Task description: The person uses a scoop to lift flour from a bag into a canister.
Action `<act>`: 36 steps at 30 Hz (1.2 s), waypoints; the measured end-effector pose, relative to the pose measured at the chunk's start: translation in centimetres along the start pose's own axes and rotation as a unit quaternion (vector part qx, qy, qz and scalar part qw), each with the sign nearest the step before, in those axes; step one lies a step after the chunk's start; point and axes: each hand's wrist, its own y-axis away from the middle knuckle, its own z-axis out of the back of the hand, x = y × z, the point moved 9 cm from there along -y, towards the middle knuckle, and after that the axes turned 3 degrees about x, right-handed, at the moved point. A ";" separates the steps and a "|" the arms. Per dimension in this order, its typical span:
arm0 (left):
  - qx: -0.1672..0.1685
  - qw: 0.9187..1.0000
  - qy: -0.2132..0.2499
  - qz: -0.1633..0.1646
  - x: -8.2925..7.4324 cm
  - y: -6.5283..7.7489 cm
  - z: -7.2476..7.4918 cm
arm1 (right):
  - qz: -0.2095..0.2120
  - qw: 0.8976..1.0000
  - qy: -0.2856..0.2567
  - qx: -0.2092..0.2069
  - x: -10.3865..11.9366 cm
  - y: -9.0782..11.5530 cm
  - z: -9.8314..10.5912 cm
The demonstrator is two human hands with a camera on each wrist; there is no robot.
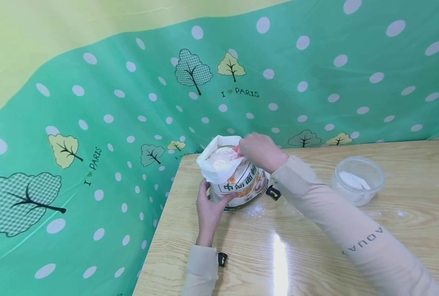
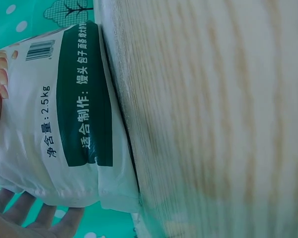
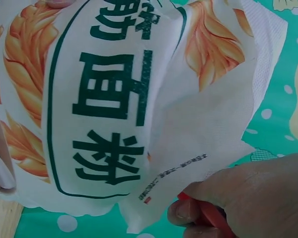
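Note:
A white flour bag (image 1: 226, 176) with green lettering and bread pictures stands upright, its top folded open and white flour (image 1: 222, 157) showing inside. My left hand (image 1: 210, 209) grips the bag low on its left side, thumb across the front and fingers (image 2: 20, 208) round the side. Over the bag's mouth, my right hand (image 1: 261, 150) holds a red-handled tool (image 3: 211, 215) in curled fingers. The tool's far end is hidden in the bag, and its kind cannot be made out.
To the right, a clear round tub (image 1: 358, 181) with some flour in it stands on the wooden table (image 1: 249, 255). Flour dust is scattered in front of the bag. A green patterned cloth (image 1: 241, 111) hangs behind and at the left.

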 end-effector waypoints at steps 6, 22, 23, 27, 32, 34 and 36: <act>0.001 1.000 -0.003 0.001 0.0 -0.1 0.0 | 0.024 0.999 -0.020 -0.011 -0.1 -0.4 -0.4; 0.008 1.000 -0.012 -0.009 -0.1 0.0 -0.2 | 0.071 0.993 -0.094 -0.026 -0.8 -0.9 -1.9; 0.008 1.000 -0.013 -0.010 -0.2 -0.1 -0.2 | 0.072 0.992 -0.097 -0.029 -0.9 -0.9 -1.9; 0.006 1.000 -0.015 -0.016 -0.3 -0.1 -0.1 | 0.076 0.991 -0.103 -0.033 -0.9 -1.0 -2.1; 0.004 1.000 -0.020 -0.021 -0.4 -0.1 0.0 | 0.082 0.991 -0.098 -0.036 -0.8 -1.2 -2.5; 0.005 1.000 -0.021 -0.020 -0.4 -0.1 -0.1 | 0.084 0.991 -0.097 -0.038 -0.7 -1.2 -2.6; 0.006 1.000 -0.023 -0.018 -0.5 -0.1 -0.1 | 0.085 0.991 -0.096 -0.040 -0.7 -1.2 -2.6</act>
